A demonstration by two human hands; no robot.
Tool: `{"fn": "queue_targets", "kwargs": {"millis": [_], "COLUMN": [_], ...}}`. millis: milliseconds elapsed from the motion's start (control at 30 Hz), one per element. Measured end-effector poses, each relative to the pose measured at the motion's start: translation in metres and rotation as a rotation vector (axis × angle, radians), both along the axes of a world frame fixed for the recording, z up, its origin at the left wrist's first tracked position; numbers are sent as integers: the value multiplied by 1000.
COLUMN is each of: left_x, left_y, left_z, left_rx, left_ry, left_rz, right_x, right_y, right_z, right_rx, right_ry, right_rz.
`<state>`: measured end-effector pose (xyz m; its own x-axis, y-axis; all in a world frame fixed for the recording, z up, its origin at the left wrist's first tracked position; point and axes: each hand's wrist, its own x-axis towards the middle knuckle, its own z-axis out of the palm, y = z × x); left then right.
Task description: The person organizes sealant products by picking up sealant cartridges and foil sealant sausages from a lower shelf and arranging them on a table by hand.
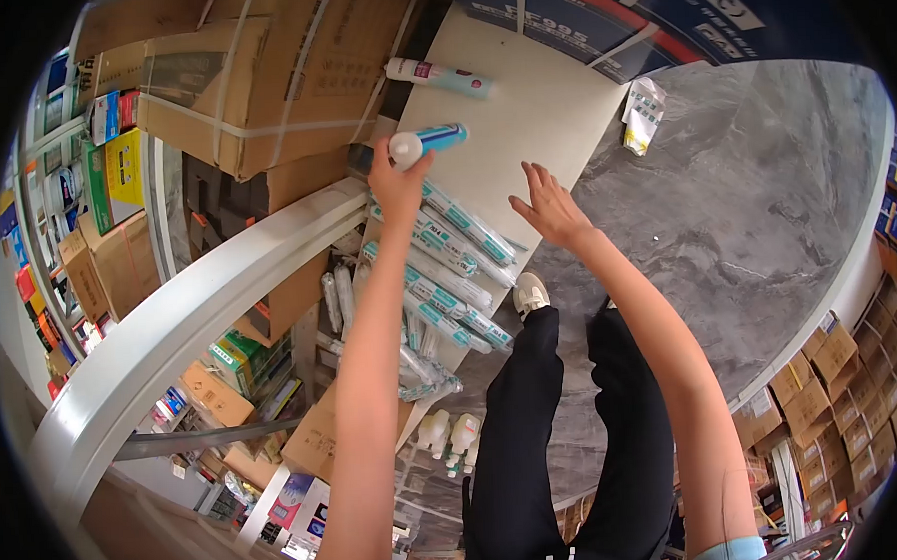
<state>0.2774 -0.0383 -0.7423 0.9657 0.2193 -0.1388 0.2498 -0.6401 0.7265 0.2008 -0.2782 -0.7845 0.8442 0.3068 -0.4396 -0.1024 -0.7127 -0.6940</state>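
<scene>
In the head view, my left hand (401, 182) grips a white and blue sealant cartridge (440, 138) near its white end, above the pale shelf board (525, 91). Fingers apart and holding nothing, my right hand (554, 213) hovers near the board's right edge. Farther back on the board lies another white and light-blue sealant cartridge (440, 79). Below my left hand, several plastic-wrapped tubes (447, 255) with teal and white labels are piled side by side. My left forearm hides part of that pile.
Cardboard boxes (290, 77) with straps rise at the upper left, beside a white metal shelf beam (200, 311). Dark blue cartons (597, 18) stand at the back. A crumpled packet (644, 118) lies on the grey floor (744, 167). White bottles (463, 434) stand near my legs.
</scene>
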Motion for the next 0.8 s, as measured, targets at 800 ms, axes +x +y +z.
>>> {"fn": "queue_targets", "kwargs": {"millis": [800], "left_x": [-137], "left_y": [-105], "left_z": [419], "left_rx": [-713], "left_ry": [223], "left_rz": [-371], "right_x": [-92], "right_y": [-108], "right_z": [319], "right_rx": [780], "right_ry": [514], "right_rz": [-731]}}
